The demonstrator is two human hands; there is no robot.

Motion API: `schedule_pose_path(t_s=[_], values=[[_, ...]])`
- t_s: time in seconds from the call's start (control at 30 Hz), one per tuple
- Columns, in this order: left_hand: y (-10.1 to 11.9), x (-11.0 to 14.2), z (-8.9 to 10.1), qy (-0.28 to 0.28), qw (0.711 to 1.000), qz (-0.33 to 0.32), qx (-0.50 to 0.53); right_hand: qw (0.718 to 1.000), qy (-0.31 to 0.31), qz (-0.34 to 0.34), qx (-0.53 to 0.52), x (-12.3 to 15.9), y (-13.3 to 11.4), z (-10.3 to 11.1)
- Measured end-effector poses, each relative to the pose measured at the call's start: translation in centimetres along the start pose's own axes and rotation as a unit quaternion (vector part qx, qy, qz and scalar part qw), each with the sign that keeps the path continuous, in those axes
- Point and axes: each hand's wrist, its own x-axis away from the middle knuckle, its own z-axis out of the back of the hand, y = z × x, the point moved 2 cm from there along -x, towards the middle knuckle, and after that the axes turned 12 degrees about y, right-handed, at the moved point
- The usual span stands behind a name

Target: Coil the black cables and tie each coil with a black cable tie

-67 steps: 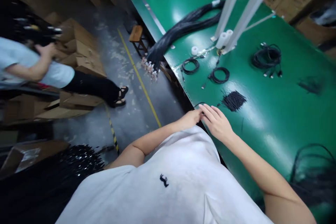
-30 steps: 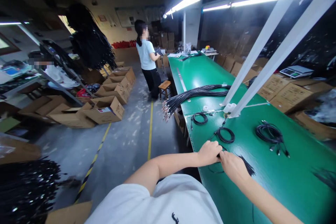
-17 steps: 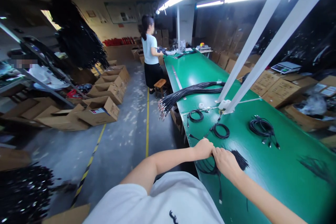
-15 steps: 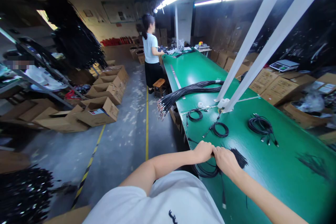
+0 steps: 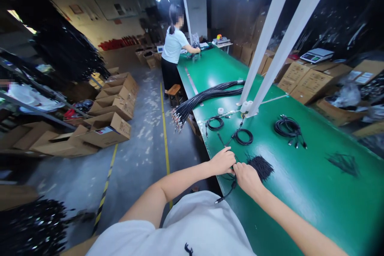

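Close together over the near edge of the green table, my hands grip a black cable (image 5: 233, 186). My left hand (image 5: 222, 161) is closed on it with fingers pinched, and a cable end sticks out beyond it. My right hand (image 5: 246, 177) pinches the cable just beside the left one. One plug end dangles below, in front of my shirt. Right of my hands lies a pile of short black ties (image 5: 261, 167). Past them sit a coiled cable (image 5: 243, 137), a smaller coil (image 5: 215, 123) and a larger coil (image 5: 288, 127) with several plugs.
A long bundle of black cables (image 5: 210, 95) lies across the green table (image 5: 303, 192), its ends overhanging the left edge. White posts (image 5: 270, 48) rise from the tabletop. A co-worker (image 5: 174, 44) stands at the far end by a wooden stool (image 5: 174, 90). Cardboard boxes (image 5: 111, 128) line the floor at left.
My hands have shifted with the cable, and the left fingers have opened a little from a tight grip. The plug end now hangs nearer my shirt. The co-worker has turned and reaches over the table.
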Motion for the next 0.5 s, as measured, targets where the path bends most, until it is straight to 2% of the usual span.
schedule_pose_path(t_s=[0.1,0.17,0.23,0.33,0.43,0.5], values=[[-0.1,0.3,-2.0,-0.004,0.976,0.195,0.099,0.998,-0.042,-0.053,-0.015,-0.4,0.1,0.1],[0.4,0.9,-3.5,0.007,0.952,0.265,0.150,0.990,-0.090,-0.106,-0.033,-0.5,0.0,0.0],[1.0,1.7,-4.7,0.004,0.928,0.304,0.215,0.976,-0.132,-0.163,-0.057,-0.5,-0.4,0.0],[1.6,3.2,-5.9,0.006,0.872,0.359,0.332,0.949,-0.163,-0.253,-0.098,0.1,-1.8,-0.1],[1.9,4.3,-6.2,0.026,0.815,0.397,0.421,0.892,-0.161,-0.375,-0.196,0.9,-3.2,0.1],[2.1,4.5,-6.1,0.035,0.788,0.404,0.464,0.856,-0.144,-0.425,-0.258,1.5,-3.7,0.5]])
